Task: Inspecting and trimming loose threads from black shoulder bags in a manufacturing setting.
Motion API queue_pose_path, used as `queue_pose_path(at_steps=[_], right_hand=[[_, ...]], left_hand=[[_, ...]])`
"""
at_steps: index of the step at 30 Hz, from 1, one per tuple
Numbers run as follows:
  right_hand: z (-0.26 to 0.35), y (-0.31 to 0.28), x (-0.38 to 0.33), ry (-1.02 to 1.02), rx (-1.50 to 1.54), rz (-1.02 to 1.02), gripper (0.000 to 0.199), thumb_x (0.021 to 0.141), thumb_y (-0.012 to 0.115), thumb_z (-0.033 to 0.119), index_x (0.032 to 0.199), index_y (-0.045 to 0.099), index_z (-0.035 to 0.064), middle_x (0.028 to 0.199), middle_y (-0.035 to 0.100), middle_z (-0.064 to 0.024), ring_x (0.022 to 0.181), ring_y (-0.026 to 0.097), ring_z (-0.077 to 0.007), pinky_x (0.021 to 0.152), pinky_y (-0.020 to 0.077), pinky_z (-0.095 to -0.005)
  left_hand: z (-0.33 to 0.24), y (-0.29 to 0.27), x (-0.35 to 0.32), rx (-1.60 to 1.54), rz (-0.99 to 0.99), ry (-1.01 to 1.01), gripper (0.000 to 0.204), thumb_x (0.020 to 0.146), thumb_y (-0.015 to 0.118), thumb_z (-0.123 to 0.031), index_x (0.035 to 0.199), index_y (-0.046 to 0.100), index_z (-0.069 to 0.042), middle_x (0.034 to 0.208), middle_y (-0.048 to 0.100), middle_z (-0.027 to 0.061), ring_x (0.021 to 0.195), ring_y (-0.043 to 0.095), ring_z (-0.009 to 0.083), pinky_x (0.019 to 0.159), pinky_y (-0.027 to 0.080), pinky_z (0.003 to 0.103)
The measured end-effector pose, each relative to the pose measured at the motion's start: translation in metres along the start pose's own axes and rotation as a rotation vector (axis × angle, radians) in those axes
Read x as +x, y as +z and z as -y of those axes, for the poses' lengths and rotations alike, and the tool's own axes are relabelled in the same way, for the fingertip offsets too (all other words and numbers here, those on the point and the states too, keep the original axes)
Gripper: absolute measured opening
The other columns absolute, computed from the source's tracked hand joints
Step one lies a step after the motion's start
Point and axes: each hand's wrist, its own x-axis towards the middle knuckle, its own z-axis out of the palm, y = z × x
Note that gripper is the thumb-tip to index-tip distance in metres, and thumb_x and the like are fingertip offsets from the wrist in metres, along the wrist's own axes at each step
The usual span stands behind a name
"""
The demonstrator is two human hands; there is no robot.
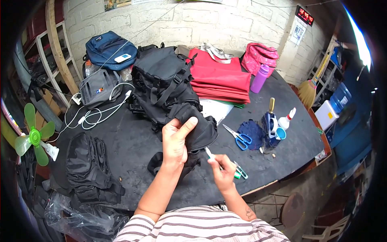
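Note:
My left hand [176,141] grips a flap of black padded fabric [200,135], thumb on top, and holds it up off the table. This piece lies against a large black backpack [163,76], and I cannot tell whether the two are joined. My right hand [222,168] is closed around a slim white tool [208,153], its tip at the fabric's lower edge; its exact kind is unclear. Just beyond that hand lie small thread snips [242,171] and a small green object [237,175]. Blue-handled scissors [242,140] rest farther right on the dark table [117,141].
Another black backpack [86,165] lies at left, near a green fan [35,137] and white cables [96,115]. Behind are a blue backpack [109,50], folded red fabric [219,78] and a purple bottle [260,78]. A spray bottle [285,121] stands right.

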Motion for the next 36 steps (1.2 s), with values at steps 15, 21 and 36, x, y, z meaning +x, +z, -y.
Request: queue_pose_path(at_steps=[15, 21, 36], right_hand=[[0.025, -0.001, -0.002, 0.741, 1.208, 0.348, 0.032, 0.097, 0.044, 0.031, 0.090, 0.052, 0.0015, 0.048, 0.031, 0.0073, 0.034, 0.026, -0.0053, 0.040, 0.0253, -0.0224], [0.022, 0.012, -0.011, 0.332, 0.409, 0.021, 0.018, 0.095, 0.051, 0.019, 0.086, 0.047, 0.0038, 0.051, 0.035, 0.0052, 0.043, 0.030, -0.0024, 0.043, 0.0233, -0.0200], [0.020, -0.008, 0.009, 0.963, 1.936, 0.411, 0.028, 0.099, 0.040, 0.030, 0.088, 0.045, 0.0048, 0.047, 0.026, 0.0068, 0.031, 0.025, -0.0043, 0.036, 0.0226, -0.0216]], left_hand=[[0.010, 0.010, -0.007, 0.179, 0.129, -0.078, 0.012, 0.084, 0.066, -0.008, 0.089, 0.064, 0.002, 0.077, 0.061, -0.0008, 0.066, 0.054, 0.0047, 0.060, 0.046, 0.020], [0.012, 0.014, -0.009, 0.322, 0.139, -0.097, 0.016, 0.081, 0.069, -0.009, 0.091, 0.064, 0.004, 0.078, 0.063, 0.0014, 0.065, 0.057, 0.0063, 0.059, 0.048, 0.021], [0.021, -0.009, -0.002, 0.101, 0.106, 0.005, 0.014, 0.086, 0.066, -0.015, 0.087, 0.067, -0.001, 0.080, 0.063, -0.0029, 0.070, 0.053, 0.0039, 0.065, 0.045, 0.021]])
